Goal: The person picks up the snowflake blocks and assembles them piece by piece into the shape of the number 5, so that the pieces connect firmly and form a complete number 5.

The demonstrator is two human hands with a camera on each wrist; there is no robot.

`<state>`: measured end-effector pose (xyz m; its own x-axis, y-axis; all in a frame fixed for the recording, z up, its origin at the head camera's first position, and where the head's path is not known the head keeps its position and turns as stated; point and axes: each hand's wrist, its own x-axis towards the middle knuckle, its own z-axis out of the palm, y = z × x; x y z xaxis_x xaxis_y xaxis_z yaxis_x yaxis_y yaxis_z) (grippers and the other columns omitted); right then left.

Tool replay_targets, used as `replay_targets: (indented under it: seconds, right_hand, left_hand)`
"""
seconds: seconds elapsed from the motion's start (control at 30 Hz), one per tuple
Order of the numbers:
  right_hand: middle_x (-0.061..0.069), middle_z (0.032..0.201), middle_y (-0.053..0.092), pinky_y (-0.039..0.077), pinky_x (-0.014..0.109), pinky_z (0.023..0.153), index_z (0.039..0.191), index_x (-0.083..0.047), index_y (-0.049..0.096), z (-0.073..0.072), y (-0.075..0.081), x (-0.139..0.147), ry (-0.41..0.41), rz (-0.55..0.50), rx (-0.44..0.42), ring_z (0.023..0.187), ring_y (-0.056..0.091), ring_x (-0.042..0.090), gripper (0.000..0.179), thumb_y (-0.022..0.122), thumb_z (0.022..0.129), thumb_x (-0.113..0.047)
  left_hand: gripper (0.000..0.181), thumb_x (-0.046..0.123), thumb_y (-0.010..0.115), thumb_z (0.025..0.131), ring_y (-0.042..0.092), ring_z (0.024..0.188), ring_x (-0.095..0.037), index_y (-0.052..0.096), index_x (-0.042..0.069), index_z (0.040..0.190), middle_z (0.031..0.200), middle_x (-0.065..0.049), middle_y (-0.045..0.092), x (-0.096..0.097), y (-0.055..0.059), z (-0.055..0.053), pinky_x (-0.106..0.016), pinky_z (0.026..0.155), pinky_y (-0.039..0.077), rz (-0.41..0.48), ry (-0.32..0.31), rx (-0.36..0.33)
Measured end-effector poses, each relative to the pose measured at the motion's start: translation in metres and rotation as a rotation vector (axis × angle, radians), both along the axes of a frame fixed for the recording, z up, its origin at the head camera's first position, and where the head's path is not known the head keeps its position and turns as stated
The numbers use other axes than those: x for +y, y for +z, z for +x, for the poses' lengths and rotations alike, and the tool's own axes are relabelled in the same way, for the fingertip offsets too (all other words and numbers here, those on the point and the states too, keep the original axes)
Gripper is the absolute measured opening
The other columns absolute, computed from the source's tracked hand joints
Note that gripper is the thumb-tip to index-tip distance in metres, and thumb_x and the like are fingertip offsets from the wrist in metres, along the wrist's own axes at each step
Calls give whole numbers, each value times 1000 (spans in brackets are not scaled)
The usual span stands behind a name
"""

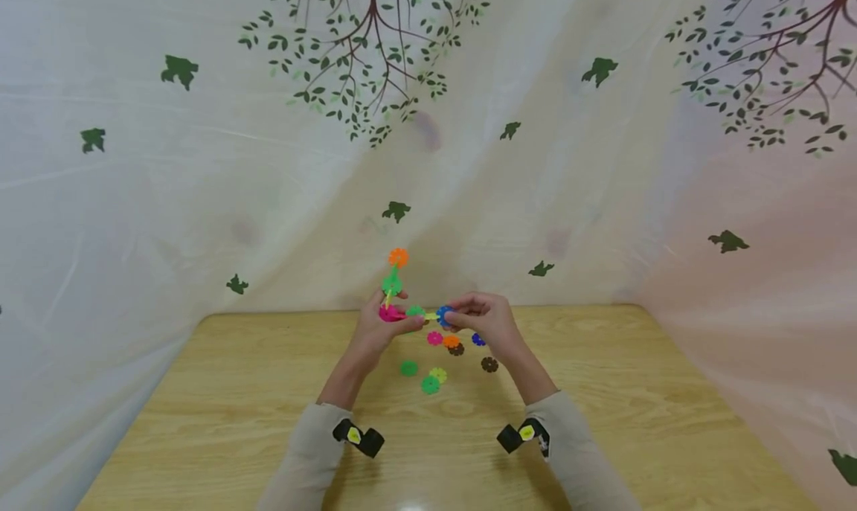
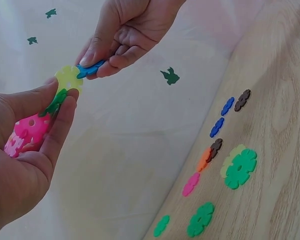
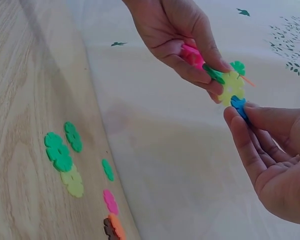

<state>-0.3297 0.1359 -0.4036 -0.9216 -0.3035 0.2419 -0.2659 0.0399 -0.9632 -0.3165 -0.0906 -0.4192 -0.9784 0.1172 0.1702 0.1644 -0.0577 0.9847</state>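
Nearest us, two pale sleeves (image 1: 301,451) reach up from the lower edge, each bearing one black wrist camera (image 1: 370,443). Beneath them we see a light wood-grain table (image 1: 221,399), backed and flanked by a whitish hanging cloth (image 1: 134,221) printed with two leafy trees (image 1: 372,20) and scattered dark green bird shapes (image 1: 179,71).

Above the table's far part, the left hand (image 1: 375,331) pinches a green, notched, flower-shaped plastic disc (image 2: 55,102) narrowly between thumb and fingers, with bright pink plastic (image 2: 32,127) near its palm. The right hand (image 1: 493,322) pinches one blue notched disc (image 2: 91,68), touching a yellow notched disc (image 2: 68,77) just beyond the left thumb; whether those two are slotted together we cannot tell. Over the left hand stands one orange notched disc (image 1: 398,257).

On the table we count ten loose flower-shaped discs: three green discs (image 2: 200,219), two dark blue discs (image 2: 227,106), two brown discs (image 2: 243,100), one pale yellow disc (image 3: 74,182), one loose orange disc (image 2: 204,159) and one pink disc (image 2: 191,184).
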Motion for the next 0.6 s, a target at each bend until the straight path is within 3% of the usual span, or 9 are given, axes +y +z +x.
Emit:
replay_targets:
  seconds: [0.3,0.6]
  right_hand:
    - [-1,86,77,63,31,74,106,11,70,-2,0,2,41,27,-2,80,75,31,23,75,92,-6]
    - [-3,84,77,63,30,73,105,12,70,0,0,0,39,-1,1,72,73,13,23,75,91,-5]
  left_hand:
    - [50,6,81,86,70,81,-15,51,7,126,87,0,67,-2,1,2,-28,85,57,-33,-6,1]
    - [49,6,81,86,67,79,-16,52,8,126,87,-1,65,-4,4,3,-28,81,55,-62,-8,11]
